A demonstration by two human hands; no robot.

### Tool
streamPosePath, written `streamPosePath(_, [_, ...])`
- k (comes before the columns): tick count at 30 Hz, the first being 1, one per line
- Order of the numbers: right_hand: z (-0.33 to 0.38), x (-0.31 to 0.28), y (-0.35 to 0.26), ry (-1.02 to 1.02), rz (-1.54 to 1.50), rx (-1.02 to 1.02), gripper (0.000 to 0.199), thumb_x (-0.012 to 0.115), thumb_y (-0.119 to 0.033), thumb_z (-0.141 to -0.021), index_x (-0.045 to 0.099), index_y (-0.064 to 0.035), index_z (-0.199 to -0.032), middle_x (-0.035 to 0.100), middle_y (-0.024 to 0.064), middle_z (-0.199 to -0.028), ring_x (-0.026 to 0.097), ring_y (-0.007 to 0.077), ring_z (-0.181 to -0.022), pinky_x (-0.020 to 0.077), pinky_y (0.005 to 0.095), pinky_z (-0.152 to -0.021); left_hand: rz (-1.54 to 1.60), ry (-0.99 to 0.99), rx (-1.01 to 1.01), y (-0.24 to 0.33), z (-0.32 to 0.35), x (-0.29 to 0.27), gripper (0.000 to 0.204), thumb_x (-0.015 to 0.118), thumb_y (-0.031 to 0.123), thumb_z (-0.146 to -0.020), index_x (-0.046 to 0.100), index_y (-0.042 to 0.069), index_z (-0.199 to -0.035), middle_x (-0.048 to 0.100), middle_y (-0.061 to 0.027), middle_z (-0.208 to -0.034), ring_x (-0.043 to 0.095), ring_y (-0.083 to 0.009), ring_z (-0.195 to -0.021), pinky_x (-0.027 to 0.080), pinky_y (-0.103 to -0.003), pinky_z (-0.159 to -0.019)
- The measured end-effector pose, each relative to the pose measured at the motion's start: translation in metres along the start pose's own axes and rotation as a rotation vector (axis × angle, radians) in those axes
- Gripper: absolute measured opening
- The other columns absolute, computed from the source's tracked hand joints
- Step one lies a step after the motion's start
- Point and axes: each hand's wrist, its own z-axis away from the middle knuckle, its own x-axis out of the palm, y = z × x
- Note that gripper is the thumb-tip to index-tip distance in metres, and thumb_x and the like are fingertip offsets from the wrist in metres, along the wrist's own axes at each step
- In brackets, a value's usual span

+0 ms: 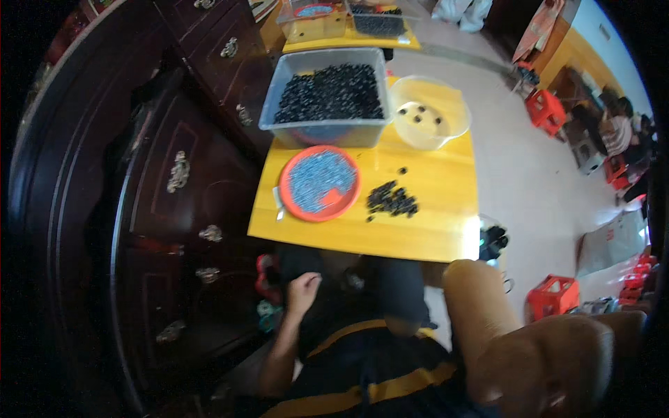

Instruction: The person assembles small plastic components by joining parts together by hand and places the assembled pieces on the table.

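My left hand (pixel 304 290) is low over my lap, below the table's front edge, with its fingers curled together; whatever they may hold is too small to make out. Large and close at the lower right is my right hand (pixel 550 359), bent and blurred, its fingertips not clear. On the yellow table (pixel 432 233) sits a round orange-red dish (pixel 285 182) of small silvery-blue pin-like pieces. A loose pile of small black parts (pixel 391 200) lies right of it. Behind stand a clear rectangular bin (pixel 327 130) full of black parts and a round translucent tub (pixel 433 136) holding several.
Dark wooden cabinets (pixel 157 202) with ornate handles line the left side. Farther back is another yellow table (pixel 306 45) with bins. Red stools (pixel 552 296) stand on the right of the tiled floor (pixel 516 167), and a person (pixel 617 136) sits at the far right.
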Motion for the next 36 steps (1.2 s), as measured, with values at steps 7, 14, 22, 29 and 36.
streamPosePath(7, [0.02,0.021,-0.04,-0.005,-0.233,0.132,0.016,0.069,-0.011,-0.085,0.067,0.0002,-0.096,0.066,0.011,-0.083,0.064,0.0227,-0.077,0.05,0.0328,-0.071,0.003,-0.058,-0.132,0.012,-0.006,0.006,0.018,0.067,0.014,-0.093,0.072,0.0,-0.103,0.071,-0.0066,-0.078,0.065,-0.011,-0.07,0.051,-0.028,-0.066])
streamPosePath(14, [0.025,0.022,-0.038,0.094,-0.279,0.17,0.015,0.07,-0.009,-0.083,0.068,0.0004,-0.096,0.066,0.0111,-0.082,0.064,0.0231,-0.077,0.0499,0.0329,-0.072,-0.032,-0.064,-0.159,0.025,-0.004,0.003,0.018,0.069,0.018,-0.091,0.073,0.003,-0.101,0.072,-0.0141,-0.078,0.07,-0.0198,-0.069,0.053,-0.031,-0.064])
streamPosePath(22, [-0.003,0.047,0.015,0.241,-0.312,-0.11,0.015,0.071,-0.006,-0.082,0.07,0.0006,-0.095,0.066,0.0112,-0.082,0.064,0.0235,-0.078,0.0499,0.033,-0.073,-0.124,0.096,0.356,0.106,-0.033,-0.041,0.014,0.073,0.006,-0.083,0.072,0.001,-0.096,0.072,-0.0131,-0.087,0.071,-0.025,-0.076,0.055,-0.032,-0.072])
streamPosePath(29, [0.022,0.051,-0.008,0.233,-0.459,-0.018,0.014,0.072,-0.004,-0.081,0.071,0.0007,-0.094,0.066,0.0113,-0.081,0.064,0.0239,-0.079,0.0499,0.0331,-0.074,-0.234,0.105,0.334,0.168,-0.102,-0.062,0.016,0.074,0.006,-0.082,0.07,0.001,-0.097,0.068,-0.0123,-0.085,0.067,-0.0286,-0.073,0.053,-0.037,-0.064])
streamPosePath(36, [0.02,0.054,-0.006,0.301,-0.56,0.044,0.015,0.073,-0.001,-0.079,0.072,0.0009,-0.094,0.067,0.0114,-0.081,0.064,0.0243,-0.08,0.0499,0.0331,-0.075,-0.52,0.104,0.494,0.154,-0.173,-0.038,0.01,0.07,0.015,-0.084,0.07,0.007,-0.089,0.066,-0.0109,-0.086,0.067,-0.033,-0.084,0.054,-0.047,-0.073])
